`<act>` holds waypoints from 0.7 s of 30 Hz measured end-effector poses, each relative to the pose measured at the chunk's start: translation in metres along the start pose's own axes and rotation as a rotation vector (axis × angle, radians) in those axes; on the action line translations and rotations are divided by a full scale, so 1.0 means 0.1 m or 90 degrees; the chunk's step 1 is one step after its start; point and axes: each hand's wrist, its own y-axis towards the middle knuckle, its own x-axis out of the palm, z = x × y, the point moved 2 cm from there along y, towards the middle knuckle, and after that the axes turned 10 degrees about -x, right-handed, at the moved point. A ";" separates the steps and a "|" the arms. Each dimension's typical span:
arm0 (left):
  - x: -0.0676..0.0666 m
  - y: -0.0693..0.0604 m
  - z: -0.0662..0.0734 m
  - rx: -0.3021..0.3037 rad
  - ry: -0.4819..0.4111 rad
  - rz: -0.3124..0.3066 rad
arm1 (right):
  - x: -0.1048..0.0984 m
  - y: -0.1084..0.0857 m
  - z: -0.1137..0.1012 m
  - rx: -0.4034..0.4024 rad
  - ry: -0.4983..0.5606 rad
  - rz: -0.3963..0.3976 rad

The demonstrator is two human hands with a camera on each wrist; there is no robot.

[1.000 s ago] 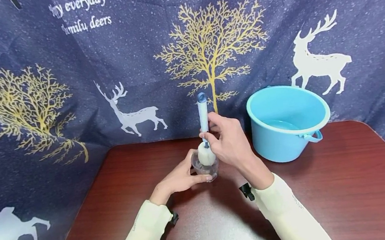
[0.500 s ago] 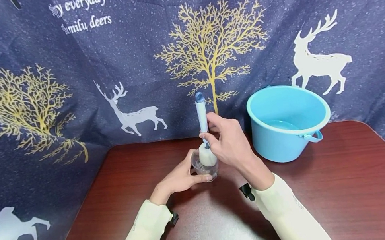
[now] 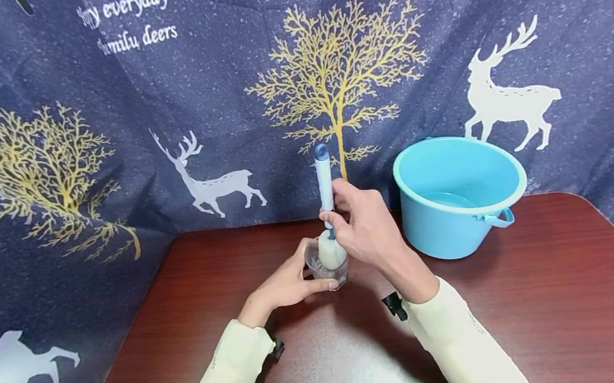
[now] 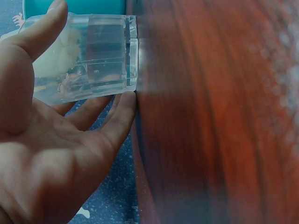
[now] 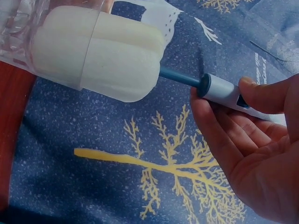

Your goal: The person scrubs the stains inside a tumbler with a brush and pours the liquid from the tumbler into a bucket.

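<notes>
Since the earlier frame, the top of the brush handle [image 3: 325,179] has shifted slightly to the right, and its white sponge head [image 3: 331,250] sits a touch lower in the clear cup [image 4: 105,51]. Both hands otherwise keep nearly the same places.

Fingers of the right hand [image 3: 365,222] are pinching the handle near its lower end, the thumb against the index side, with the handle close to upright. A short dark-blue rod [image 5: 180,77] joins it to the sponge head, which is partly inside the cup, its upper part standing out past the rim.

Fingers of the left hand [image 3: 286,280] are curled round the cup, thumb on the near side. The cup is just above or on the red-brown worktop [image 3: 207,267]; I cannot tell whether its base touches.

A light-blue bucket [image 3: 441,235] stands on the worktop to the right of the hands. Behind hangs a dark-blue cloth [image 3: 226,99] printed with yellow trees and white deer.
</notes>
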 end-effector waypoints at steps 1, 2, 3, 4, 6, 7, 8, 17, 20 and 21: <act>0.00 0.00 0.00 0.002 -0.001 0.000 | 0.00 0.00 0.00 0.003 0.001 -0.002; 0.00 0.00 0.00 0.004 -0.001 0.000 | 0.00 0.00 0.00 0.004 0.001 -0.004; 0.00 0.00 0.01 0.005 -0.001 0.001 | 0.01 0.00 0.00 0.006 -0.001 -0.007; 0.00 0.00 0.01 0.006 -0.001 0.002 | 0.01 0.00 0.00 0.008 -0.003 -0.009; 0.00 0.00 0.01 0.004 0.000 0.002 | 0.01 0.00 -0.01 0.011 -0.010 -0.010; 0.00 0.00 0.00 0.003 0.000 0.002 | 0.01 -0.01 -0.01 0.012 -0.013 -0.009; 0.00 0.00 0.00 0.002 0.000 0.003 | 0.01 -0.01 -0.01 0.014 -0.016 -0.010; 0.01 0.02 -0.01 0.004 0.000 0.006 | 0.02 -0.02 -0.04 0.015 -0.029 -0.019; 0.00 0.02 -0.01 0.006 0.003 0.007 | 0.02 -0.02 -0.04 0.019 -0.027 -0.023; 0.00 0.02 -0.01 0.006 0.006 0.007 | 0.02 -0.02 -0.05 0.022 -0.024 -0.024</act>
